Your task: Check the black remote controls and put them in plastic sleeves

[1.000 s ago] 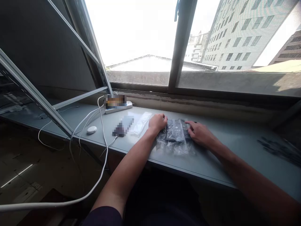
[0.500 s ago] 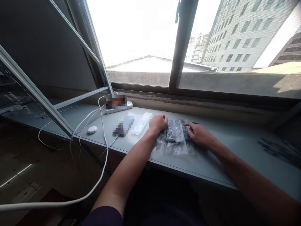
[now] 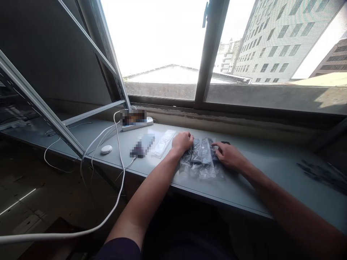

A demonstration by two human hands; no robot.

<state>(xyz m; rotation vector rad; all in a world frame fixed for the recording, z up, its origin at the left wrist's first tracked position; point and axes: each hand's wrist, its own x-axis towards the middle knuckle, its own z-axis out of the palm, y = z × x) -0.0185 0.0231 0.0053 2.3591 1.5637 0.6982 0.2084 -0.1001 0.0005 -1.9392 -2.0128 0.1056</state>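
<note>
A clear crinkled plastic bag [image 3: 201, 155] lies flat on the grey table, with dark flat contents showing through it. My left hand [image 3: 183, 141] rests at the bag's upper left edge, its fingers curled closed on the plastic; the fingertips are partly hidden. On the other side, my right hand [image 3: 227, 154] lies against the bag's right edge. Its index finger and thumb are apart, the index fingertip touching the plastic. A small dark item [image 3: 225, 142] shows just behind that hand, too covered to make out.
Left of the bag lie a white flat packet [image 3: 164, 143], a blurred device [image 3: 142, 145] with a cable, and a round white puck [image 3: 106, 149]. Further back is a power strip [image 3: 138, 124]. A white cable [image 3: 120, 187] hangs over the edge. Dark strands [image 3: 320, 173] lie far right.
Almost nothing differs. My right hand has shifted very slightly left along the bag's edge; my left hand stays in place.
</note>
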